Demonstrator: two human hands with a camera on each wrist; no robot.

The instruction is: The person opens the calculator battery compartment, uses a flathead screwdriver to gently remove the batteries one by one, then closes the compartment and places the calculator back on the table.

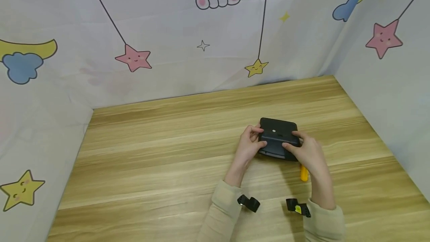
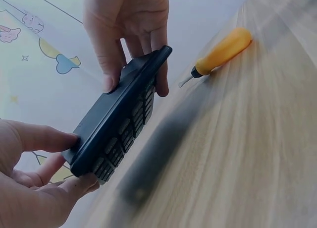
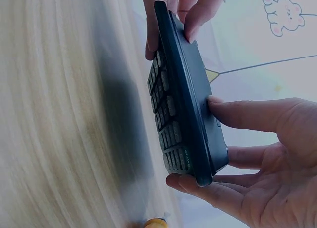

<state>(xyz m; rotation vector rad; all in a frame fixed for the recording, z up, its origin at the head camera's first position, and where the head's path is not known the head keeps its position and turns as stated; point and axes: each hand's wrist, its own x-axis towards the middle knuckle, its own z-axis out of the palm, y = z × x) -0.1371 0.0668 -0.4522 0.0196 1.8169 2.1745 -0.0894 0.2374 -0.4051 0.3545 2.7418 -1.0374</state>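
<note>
Seeing yellow screwdriver (image 1: 304, 173) on table (image 1: 151, 174), near right hand (image 1: 308, 151). Pinching black calculator (image 1: 277, 142) at opposite ends with right hand and left hand (image 1: 248, 145), thumbs (image 3: 252, 113) on back; holding it with keys (image 3: 171, 105) facing down, above table (can't identify pale dot (image 1: 273, 130) on back). Probably inspecting or working at back. Likely needing steady grip and thumb pressure next, maybe screwdriver later.

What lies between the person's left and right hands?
A black calculator fills the gap, the left hand gripping one end and the right hand the other; all three views show it.
</note>
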